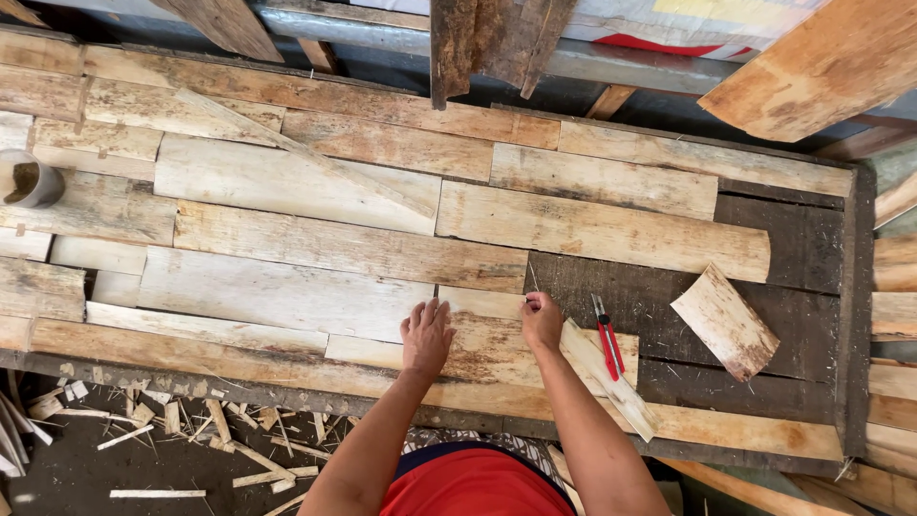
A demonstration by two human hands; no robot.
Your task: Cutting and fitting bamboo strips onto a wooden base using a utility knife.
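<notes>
Wood piece (487, 336) under both hands, red cutter (607, 337) beside

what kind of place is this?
Probably a rough woodworking spot. Thin wood strips are laid edge to edge on a dark board, offcuts litter the ground, and a red utility knife lies by the right hand.

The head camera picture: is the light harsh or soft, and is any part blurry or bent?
Head view: the light is soft and even, with no glare on the pale wood strips; shadows gather only in the gap at the top and on the scrap-strewn floor. The left hand, right hand and red cutter are sharp. Board edges bow slightly toward the frame's sides, a wide-lens effect.
</notes>
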